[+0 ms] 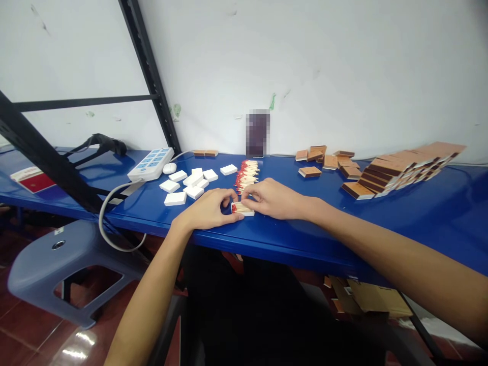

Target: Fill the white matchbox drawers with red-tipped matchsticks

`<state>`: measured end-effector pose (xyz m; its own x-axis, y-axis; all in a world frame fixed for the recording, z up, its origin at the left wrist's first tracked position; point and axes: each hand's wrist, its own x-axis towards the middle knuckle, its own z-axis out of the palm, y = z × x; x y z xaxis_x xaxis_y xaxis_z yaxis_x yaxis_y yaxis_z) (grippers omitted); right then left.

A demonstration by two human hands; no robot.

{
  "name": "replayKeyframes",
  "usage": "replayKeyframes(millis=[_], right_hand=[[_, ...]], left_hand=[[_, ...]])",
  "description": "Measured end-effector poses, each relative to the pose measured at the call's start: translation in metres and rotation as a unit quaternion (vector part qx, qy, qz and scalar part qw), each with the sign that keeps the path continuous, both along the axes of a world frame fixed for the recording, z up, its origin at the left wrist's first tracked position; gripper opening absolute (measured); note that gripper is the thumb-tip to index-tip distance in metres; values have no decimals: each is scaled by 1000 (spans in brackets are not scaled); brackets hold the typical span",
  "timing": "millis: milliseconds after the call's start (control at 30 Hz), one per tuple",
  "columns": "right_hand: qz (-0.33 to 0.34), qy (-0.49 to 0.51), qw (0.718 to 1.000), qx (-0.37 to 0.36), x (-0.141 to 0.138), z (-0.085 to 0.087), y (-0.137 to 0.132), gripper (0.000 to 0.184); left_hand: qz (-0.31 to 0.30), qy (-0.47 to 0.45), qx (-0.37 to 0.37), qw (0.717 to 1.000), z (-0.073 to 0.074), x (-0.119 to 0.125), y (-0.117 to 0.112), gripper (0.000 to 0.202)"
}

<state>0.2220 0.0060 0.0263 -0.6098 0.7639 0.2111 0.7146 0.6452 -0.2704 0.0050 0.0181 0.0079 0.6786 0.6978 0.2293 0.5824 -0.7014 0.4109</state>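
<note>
A small white matchbox tray with red-tipped matches in it lies near the table's front edge. My left hand curls round its left end, thumb at the front side and fingers behind. Over the tray's right part, my right hand has thumb and forefinger drawn together on the matches; its fingertips partly cover them. Just behind both hands spreads a row of loose matches, red heads mostly to the left. Several white trays are scattered to the left of that row.
Brown matchboxes lie loose at the back right, beside a large stack of matchboxes. A power strip with its cable and a black shelf post stand left. A blurred-out dark rectangle leans at the wall. A stool stands below.
</note>
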Motion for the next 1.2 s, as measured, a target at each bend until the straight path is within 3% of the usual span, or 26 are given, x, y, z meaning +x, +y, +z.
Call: replayKeyframes(millis=[200,633,1200], right_hand=[[-81,-45,994,58,19,-5,16,19],[-46,-36,998,27,20,-14,23,18],[-58,-47,997,5,19,-14,20,18]], left_hand=[[10,-2,-11,1000,0,0,0,31],[10,-11,-15,1000,1,0,-1,31],[9,2,-12,1000,0,0,0,31]])
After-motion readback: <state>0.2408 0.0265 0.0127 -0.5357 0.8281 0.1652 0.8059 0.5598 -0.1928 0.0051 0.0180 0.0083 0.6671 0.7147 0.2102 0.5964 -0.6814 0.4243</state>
